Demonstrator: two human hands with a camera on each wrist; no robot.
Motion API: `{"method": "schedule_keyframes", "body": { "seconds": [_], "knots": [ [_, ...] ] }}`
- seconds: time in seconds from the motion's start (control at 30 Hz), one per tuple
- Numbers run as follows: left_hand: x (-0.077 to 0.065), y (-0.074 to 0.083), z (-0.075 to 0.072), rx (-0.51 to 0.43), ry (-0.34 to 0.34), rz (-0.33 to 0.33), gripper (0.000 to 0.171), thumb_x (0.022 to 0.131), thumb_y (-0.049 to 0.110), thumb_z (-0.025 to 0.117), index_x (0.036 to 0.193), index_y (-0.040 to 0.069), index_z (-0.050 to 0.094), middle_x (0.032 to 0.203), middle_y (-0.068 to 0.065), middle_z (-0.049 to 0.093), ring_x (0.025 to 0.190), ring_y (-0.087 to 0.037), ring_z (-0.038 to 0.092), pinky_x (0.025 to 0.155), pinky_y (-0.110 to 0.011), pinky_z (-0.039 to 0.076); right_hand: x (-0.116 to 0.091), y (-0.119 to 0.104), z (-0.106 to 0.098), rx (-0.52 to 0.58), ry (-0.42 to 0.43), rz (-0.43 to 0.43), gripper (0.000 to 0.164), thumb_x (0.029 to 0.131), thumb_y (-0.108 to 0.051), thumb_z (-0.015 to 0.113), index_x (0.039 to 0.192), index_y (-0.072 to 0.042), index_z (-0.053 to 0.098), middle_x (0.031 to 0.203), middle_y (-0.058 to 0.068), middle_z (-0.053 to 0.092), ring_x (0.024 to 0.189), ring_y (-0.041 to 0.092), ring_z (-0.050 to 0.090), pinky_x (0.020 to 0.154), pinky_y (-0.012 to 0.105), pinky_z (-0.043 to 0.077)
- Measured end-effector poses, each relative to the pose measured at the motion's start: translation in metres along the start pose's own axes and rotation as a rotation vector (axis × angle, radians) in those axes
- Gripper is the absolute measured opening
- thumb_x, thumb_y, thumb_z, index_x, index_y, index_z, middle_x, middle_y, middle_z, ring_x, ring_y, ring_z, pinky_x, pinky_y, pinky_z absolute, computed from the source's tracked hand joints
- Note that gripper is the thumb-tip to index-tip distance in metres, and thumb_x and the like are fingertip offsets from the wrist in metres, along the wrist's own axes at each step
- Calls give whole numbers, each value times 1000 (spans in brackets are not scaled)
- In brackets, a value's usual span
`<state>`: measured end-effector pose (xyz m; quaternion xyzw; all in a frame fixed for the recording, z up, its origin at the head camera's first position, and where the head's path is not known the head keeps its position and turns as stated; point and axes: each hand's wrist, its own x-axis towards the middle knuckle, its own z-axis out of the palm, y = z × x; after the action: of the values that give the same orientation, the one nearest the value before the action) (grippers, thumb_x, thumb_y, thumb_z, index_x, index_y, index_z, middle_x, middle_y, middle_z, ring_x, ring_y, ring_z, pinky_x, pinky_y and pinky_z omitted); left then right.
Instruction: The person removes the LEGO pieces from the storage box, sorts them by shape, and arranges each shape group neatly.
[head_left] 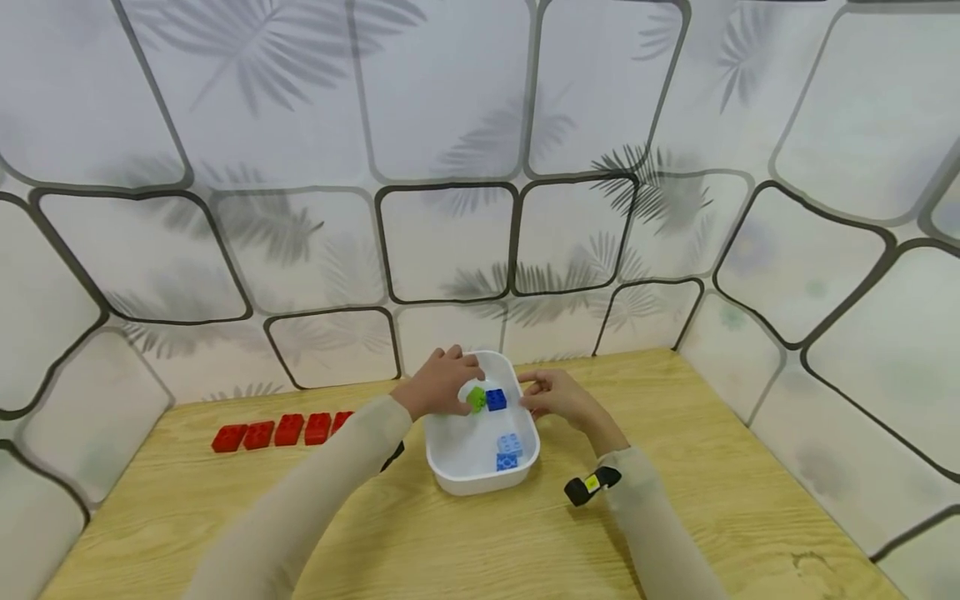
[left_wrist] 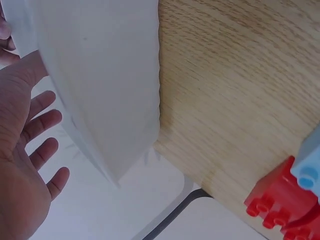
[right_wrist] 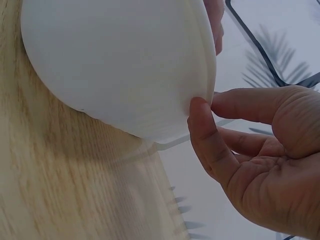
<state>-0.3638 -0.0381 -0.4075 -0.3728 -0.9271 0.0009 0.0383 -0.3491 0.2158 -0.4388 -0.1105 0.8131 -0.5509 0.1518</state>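
A white plastic bin point(head_left: 468, 483) stands on the table, holding a lime green brick point(head_left: 476, 399), a dark blue brick point(head_left: 496, 400) and, at its near end, light blue point(head_left: 509, 444) and mid blue point(head_left: 507, 462) bricks. My left hand point(head_left: 444, 382) reaches over the bin's left side, just by the green brick. In the left wrist view its fingers point(left_wrist: 44, 125) are spread and the thumb tip is hidden behind the bin wall. At the right side, my right hand point(head_left: 558, 398) pinches the bin's rim between thumb and a finger point(right_wrist: 205, 122).
A row of several red bricks point(head_left: 288, 429) lies on the table at the left, partly behind my left sleeve point(head_left: 315, 500). In the left wrist view a light blue brick point(left_wrist: 310, 162) sits by the red ones. A patterned wall covering point(head_left: 450, 242) borders the wooden table point(head_left: 465, 550).
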Motion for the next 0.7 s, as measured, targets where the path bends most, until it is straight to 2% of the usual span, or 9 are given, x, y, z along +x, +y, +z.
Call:
{"method": "schedule_keyframes", "body": {
  "seconds": [0.17,0.3,0.7],
  "knots": [
    [3,-2,4,-127,-29,-4,44,86,29,81,127,14,70,133,-7,63,118,-29,48,98,-52,40,1,2,0,2,-4,-3,51,96,-4,66,143,6,51,94,10,66,77,14,65,77,36,60],
    [6,-4,6,-192,-35,-16,42,87,27,81,126,15,70,133,-6,63,116,-28,48,97,-51,39,2,4,0,-4,-5,0,52,96,-6,67,144,6,51,94,9,65,77,14,65,79,38,61],
    [10,-8,13,-195,-53,-27,41,88,28,80,127,17,69,136,-6,60,119,-29,46,101,-53,37,0,2,0,7,-12,-10,51,97,-6,66,144,6,51,98,12,68,78,14,67,77,36,61]
  ]
}}
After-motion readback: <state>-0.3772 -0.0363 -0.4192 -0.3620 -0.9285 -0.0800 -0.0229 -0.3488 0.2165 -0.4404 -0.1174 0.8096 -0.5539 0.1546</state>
